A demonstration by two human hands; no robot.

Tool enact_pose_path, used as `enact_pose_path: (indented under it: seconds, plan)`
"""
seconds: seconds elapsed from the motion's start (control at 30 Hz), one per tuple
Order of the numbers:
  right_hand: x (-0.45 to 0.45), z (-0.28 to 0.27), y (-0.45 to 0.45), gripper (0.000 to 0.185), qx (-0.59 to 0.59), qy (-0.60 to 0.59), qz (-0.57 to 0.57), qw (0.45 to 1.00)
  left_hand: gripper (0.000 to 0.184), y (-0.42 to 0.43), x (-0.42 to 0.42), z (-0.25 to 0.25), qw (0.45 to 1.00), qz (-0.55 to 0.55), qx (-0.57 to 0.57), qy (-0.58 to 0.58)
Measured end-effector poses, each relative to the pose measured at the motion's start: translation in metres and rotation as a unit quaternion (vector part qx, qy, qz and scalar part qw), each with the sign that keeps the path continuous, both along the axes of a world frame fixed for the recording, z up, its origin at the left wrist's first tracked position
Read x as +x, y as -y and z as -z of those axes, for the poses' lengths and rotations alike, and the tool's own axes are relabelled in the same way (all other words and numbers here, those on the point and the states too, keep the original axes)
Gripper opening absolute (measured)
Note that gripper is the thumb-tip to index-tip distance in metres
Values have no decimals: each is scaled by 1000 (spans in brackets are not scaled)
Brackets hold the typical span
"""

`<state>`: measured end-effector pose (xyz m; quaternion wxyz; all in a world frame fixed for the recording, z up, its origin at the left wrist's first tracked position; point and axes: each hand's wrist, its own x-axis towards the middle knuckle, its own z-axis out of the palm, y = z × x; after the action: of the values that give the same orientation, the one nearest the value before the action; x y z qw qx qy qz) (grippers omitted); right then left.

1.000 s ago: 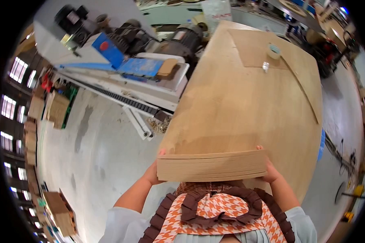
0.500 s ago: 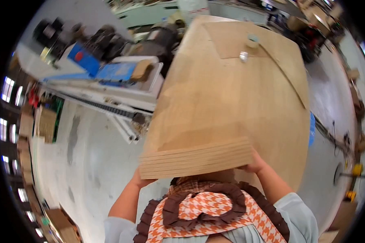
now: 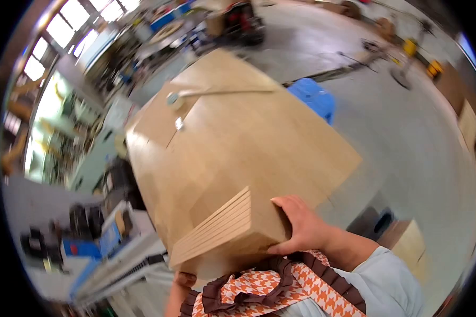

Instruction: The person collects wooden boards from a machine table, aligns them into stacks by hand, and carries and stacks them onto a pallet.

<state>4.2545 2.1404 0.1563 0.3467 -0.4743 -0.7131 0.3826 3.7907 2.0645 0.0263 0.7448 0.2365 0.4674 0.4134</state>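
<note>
Both of my hands hold a stack of wooden boards (image 3: pixel 211 232) close to my apron, over the near end of a wooden tabletop (image 3: pixel 280 137). The layered edges of the boards face up and to the left, and the stack is tilted. My right hand (image 3: pixel 304 224) grips the right end, thumb and fingers spread around it. At the lower left corner, my left hand (image 3: pixel 185 279) is closed on the stack, with most of its fingers hidden beneath.
On the tabletop's far part lie a tape roll (image 3: pixel 174 100), a small shiny white item (image 3: pixel 179 124) and a thin strip (image 3: pixel 227 91). A blue stool (image 3: pixel 314 100) stands beside the table. Machinery with a blue part (image 3: pixel 84 247) is at left, and boards (image 3: pixel 407 243) stand at right.
My view has turned to the right, so the table appears rotated. The stack has swung from nearly level to slanted, still in both hands, and more of my right hand shows.
</note>
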Motion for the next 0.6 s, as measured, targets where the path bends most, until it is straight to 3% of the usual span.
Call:
enact_pose_path:
  seconds: [0.1, 0.2, 0.27, 0.33, 0.47, 0.6]
  plan:
    - [-11, -23, 61, 88, 87, 15, 106, 990, 72, -36, -9, -1, 997, 77, -8, 15]
    - [-25, -24, 120, 89, 91, 21, 210, 973, 71, -67, -4, 7, 986, 162, -31, 26]
    - [-33, -3, 159, 86, 62, -6, 298, 952, 70, -85, 4, 10, 974, 218, -48, 29]
    - [-34, 17, 209, 85, -47, -132, 351, 926, 70, -97, 15, 13, 958, 277, -71, 24]
    - [-62, 66, 306, 74, -142, -361, 475, 790, 68, -115, 52, 12, 907, 407, -109, 6]
    - [-98, 98, 404, 72, -149, -476, 568, 655, 67, -99, 117, 7, 842, 527, -115, -11]
